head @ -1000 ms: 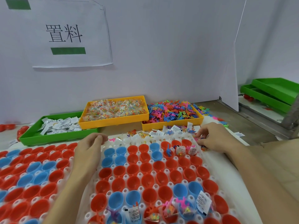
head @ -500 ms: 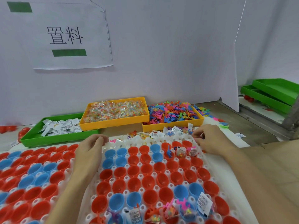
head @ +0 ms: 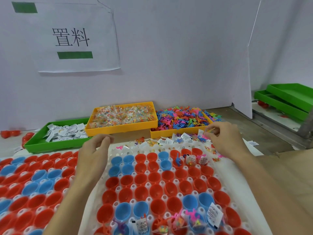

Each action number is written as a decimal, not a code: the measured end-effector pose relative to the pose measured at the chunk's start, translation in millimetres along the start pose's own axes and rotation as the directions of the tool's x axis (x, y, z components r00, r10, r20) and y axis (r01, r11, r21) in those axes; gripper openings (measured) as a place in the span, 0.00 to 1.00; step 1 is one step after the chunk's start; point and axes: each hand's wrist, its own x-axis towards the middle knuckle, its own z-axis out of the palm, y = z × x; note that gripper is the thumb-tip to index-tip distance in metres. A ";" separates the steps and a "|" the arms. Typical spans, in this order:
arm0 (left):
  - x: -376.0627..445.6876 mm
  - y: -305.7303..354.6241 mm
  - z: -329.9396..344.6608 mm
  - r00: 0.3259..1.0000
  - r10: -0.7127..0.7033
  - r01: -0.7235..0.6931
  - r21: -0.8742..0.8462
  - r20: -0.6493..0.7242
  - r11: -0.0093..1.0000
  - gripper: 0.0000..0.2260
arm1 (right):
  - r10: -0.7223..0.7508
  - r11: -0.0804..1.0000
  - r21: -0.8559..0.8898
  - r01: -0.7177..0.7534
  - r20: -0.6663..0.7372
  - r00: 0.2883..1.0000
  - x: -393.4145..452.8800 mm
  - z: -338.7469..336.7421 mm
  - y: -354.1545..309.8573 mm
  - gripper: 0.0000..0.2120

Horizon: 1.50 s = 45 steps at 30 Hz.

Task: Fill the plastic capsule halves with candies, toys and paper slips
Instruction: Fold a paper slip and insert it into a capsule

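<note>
Both hands up at far edge of white tray. Right hand pinches sth small, orange/pink, over loose pile of slips, toys & candy. Left hand half curled, holding nothing, resting btw trays. Capsule halves mostly unfilled.

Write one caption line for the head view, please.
Two hands, left hand and right hand, work above a white tray of red and blue capsule halves.
</note>
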 end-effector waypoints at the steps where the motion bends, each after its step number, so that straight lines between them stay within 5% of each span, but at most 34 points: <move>1: 0.2 7.0 -0.5 0.999 0.037 -0.037 0.014 0.010 0.999 0.10 | 0.002 1.000 0.005 -0.002 0.005 1.000 -0.7 0.0 -0.8 0.05; 9: 5.1 71.6 18.8 0.891 0.294 -0.347 0.103 0.346 0.932 0.07 | -0.036 0.999 0.009 0.037 -0.084 0.996 -4.0 -1.6 -6.6 0.06; 12: 2.5 83.1 25.9 0.858 0.333 -0.384 0.058 0.392 0.921 0.07 | -0.029 0.963 0.263 0.059 -0.118 0.993 -9.4 -2.5 -22.9 0.07; 16: -6.0 87.0 36.1 0.811 0.304 -0.372 0.040 0.500 0.927 0.04 | -0.114 0.821 0.568 0.058 0.063 0.991 -23.2 -1.1 -58.6 0.09; 23: -13.2 79.4 46.4 0.812 0.213 -0.213 -0.064 0.543 0.975 0.08 | -0.368 0.682 0.727 0.074 0.254 0.895 -34.9 -7.9 -77.0 0.12; 31: -15.9 76.1 53.1 0.838 0.259 -0.196 -0.179 0.481 0.964 0.07 | -0.315 0.733 0.680 0.020 0.313 0.896 -36.4 -2.6 -76.7 0.06; 38: -18.3 78.3 54.3 0.866 0.322 -0.284 -0.155 0.381 0.946 0.09 | -0.314 0.637 0.768 -0.062 0.333 0.889 -38.4 -4.3 -82.2 0.04; 45: -17.5 74.5 56.8 0.825 0.331 -0.305 -0.131 0.457 0.943 0.03 | -0.301 0.736 0.677 0.006 0.320 0.899 -36.6 -3.7 -78.1 0.04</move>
